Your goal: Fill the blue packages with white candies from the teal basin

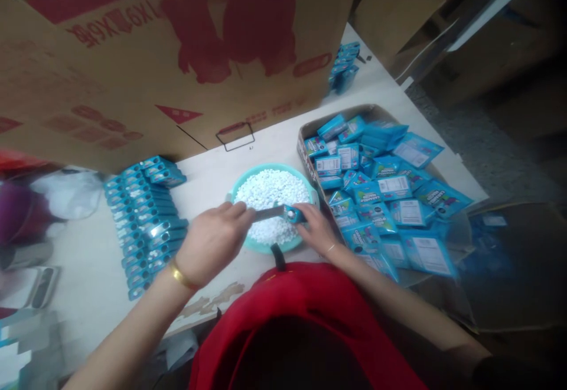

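My left hand (219, 239), wearing a gold bracelet, is closed around a dark, narrow, flat tool (267, 214) that reaches right. Its far end meets the opening of a small blue packet (292, 214), where some white shows. Fingers of my right hand (316, 227) are wrapped about that packet from the right. Both hands are over a teal basin (261, 247) filled with small white pellets (272, 186). The exact shape of the tool's tip is blurred, so I cannot tell if it is a spoon or a scoop.
Rows of upright blue packets (146, 218) stand on the white table (208, 177) at left. A shallow carton (305, 148) heaped with flat blue packs (394, 186) is at right. Behind rises a large cardboard box (133, 94). More blue packets (344, 65) stand beyond it.
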The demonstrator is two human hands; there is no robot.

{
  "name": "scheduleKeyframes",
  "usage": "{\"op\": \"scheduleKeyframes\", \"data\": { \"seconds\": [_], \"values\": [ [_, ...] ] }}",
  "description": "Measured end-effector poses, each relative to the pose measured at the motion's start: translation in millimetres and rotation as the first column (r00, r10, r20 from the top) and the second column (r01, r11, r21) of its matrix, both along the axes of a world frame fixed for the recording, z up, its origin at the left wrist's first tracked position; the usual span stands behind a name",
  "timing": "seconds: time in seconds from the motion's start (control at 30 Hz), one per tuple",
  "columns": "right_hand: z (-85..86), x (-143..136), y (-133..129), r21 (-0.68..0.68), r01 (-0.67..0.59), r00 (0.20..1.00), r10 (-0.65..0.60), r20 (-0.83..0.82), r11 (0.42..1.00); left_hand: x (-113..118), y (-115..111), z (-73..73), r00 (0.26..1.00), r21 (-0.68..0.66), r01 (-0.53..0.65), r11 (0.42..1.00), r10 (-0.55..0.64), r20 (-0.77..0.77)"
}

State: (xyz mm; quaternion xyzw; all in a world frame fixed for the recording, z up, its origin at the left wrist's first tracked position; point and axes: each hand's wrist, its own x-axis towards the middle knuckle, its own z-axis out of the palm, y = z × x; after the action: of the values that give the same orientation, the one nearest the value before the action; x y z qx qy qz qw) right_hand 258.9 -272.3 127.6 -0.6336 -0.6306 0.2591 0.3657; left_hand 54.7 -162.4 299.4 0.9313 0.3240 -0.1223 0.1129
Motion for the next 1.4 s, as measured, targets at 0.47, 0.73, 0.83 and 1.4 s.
{"op": "scheduleKeyframes", "data": {
  "seconds": [0.47, 0.73, 0.83, 1.4],
  "values": [
    [-7.7, 26.0, -12.0, -0.073, 0.214, 0.976, -0.217, -0.028, 0.974, 2.7, -30.7, -237.7, 0.769, -0.427, -0.522, 0.739, 0.624, 0.141],
    [-12.1, 24.5, -13.4, -0.075, 0.231, 0.972, -0.233, -0.023, 0.97, -38.0, -14.0, -188.1, 0.738, -0.548, -0.338, 0.765, 0.577, 0.35],
    [-10.5, 19.9, -9.0, -0.04, 0.171, 0.985, -0.171, -0.001, 0.984, -44.6, -4.0, -143.8, 0.79, -0.488, -0.258, 0.834, 0.472, 0.391],
    [3.1, -14.8, 0.4, 0.065, 0.012, 0.992, -0.004, -0.13, 0.998, 20.0, 0.4, 24.4, 0.996, -0.055, 0.091, 0.994, -0.09, 0.006]
  ]
}}
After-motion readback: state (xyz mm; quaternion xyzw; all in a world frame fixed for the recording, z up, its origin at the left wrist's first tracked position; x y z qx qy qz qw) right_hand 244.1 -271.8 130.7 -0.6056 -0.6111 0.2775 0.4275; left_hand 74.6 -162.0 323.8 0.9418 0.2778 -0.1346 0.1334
